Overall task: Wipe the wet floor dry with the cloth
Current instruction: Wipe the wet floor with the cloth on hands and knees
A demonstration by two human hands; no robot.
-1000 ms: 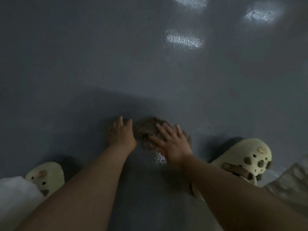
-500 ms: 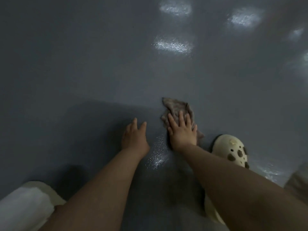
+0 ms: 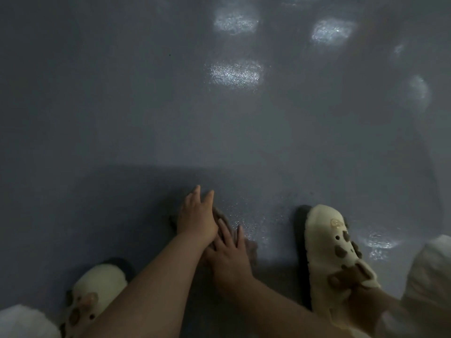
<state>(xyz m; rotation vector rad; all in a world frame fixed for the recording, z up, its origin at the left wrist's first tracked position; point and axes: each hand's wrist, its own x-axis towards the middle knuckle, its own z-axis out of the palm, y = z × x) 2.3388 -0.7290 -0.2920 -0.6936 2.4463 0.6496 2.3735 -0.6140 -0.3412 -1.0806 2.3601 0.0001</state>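
Note:
A brownish cloth (image 3: 250, 247) lies crumpled on the grey floor (image 3: 170, 118), mostly hidden under my hands. My right hand (image 3: 229, 254) presses flat on it with straight fingers. My left hand (image 3: 196, 215) lies just ahead, fingers straight, resting on the cloth's far end. A glistening wet patch (image 3: 253, 220) shows on the floor right of the hands.
My two cream clogs with brown spots stand either side: the left clog (image 3: 97, 289) at the bottom left, the right clog (image 3: 334, 254) at the right. Bright light reflections (image 3: 235, 74) shine on the floor farther ahead. White clothing (image 3: 429, 284) shows at the lower corners.
My right hand has dragged the cloth back toward me and to the left, so both hands now lie together on it. The wet patch is now uncovered to the right.

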